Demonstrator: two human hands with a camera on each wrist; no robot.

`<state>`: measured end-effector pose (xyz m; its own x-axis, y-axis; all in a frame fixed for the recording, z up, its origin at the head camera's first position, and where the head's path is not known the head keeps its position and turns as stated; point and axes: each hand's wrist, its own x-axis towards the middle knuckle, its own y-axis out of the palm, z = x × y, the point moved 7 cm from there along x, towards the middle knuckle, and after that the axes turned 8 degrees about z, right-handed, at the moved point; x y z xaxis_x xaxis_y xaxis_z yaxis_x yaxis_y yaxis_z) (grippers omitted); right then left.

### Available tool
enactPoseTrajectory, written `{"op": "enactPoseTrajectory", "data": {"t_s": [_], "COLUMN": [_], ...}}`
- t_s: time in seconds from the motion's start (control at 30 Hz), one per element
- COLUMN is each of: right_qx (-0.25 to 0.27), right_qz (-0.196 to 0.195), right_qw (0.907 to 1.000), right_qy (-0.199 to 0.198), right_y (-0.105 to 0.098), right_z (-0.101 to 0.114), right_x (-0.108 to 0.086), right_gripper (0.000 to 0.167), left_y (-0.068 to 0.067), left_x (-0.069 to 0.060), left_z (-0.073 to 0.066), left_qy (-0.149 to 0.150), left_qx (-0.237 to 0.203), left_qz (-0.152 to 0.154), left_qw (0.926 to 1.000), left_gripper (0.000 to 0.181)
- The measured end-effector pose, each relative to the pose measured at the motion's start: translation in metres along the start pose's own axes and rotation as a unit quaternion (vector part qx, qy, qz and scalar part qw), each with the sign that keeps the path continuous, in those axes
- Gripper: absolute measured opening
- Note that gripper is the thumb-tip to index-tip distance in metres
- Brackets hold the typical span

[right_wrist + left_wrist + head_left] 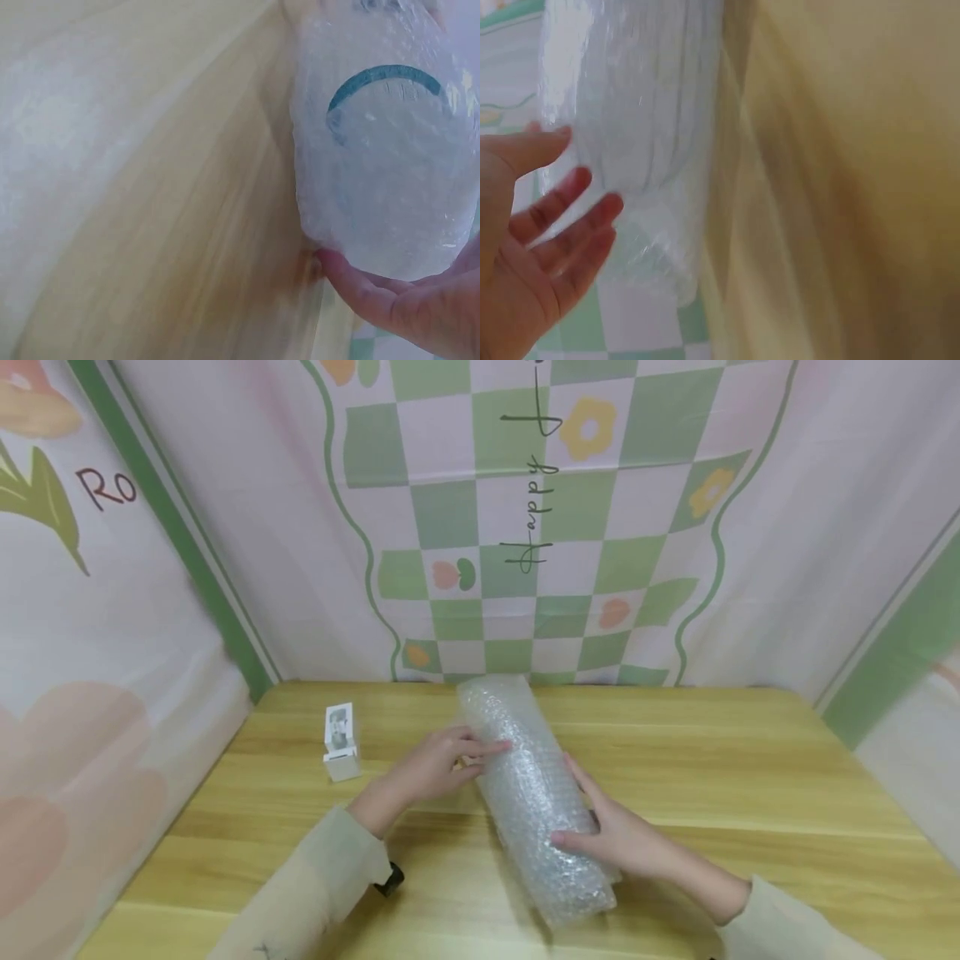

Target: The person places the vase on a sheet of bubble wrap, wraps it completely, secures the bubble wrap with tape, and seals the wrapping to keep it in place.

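A long bubble-wrapped bundle [528,785] lies slantwise on the wooden table. Through the wrap, curved lines show in the left wrist view and a teal arc in the right wrist view; what it encloses cannot be made out. My left hand [437,766] is at the bundle's left side, its index finger reaching over the wrap. Spread, loosely bent fingers show on the left hand [551,247] in the left wrist view. From the right, my right hand [618,831] holds the bundle, thumb on top and fingers along its side. The right hand [420,304] cups the wrap's lower edge.
A small white box [342,743] with a picture on it stands at the left of the wooden table [720,760]. Behind the table hangs a green-and-white checked cloth [510,510]. A dark object [390,880] shows beside the left sleeve.
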<state>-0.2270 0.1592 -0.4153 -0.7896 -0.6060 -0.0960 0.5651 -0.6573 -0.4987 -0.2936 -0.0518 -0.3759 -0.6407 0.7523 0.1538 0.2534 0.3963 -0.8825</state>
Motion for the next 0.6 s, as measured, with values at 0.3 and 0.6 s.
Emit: {"op": "enactPoseTrajectory", "data": {"t_s": [0.3,0.6], "right_qx": [0.028,0.031], "right_qz": [0.012,0.004], "right_qw": [0.9995,0.9995], "right_qy": [-0.001,0.010], "right_y": [0.001,0.008], "right_z": [0.000,0.001], "right_x": [-0.006,-0.015], "right_gripper": [0.102,0.112], "left_y": [0.024,0.049], "left_x": [-0.024,-0.029], "left_z": [0.004,0.003], "left_qy": [-0.149,-0.172], "left_qx": [-0.231,-0.367], "left_qz": [0.004,0.037], "left_qw": [0.9615,0.9132], "left_gripper": [0.063,0.080]}}
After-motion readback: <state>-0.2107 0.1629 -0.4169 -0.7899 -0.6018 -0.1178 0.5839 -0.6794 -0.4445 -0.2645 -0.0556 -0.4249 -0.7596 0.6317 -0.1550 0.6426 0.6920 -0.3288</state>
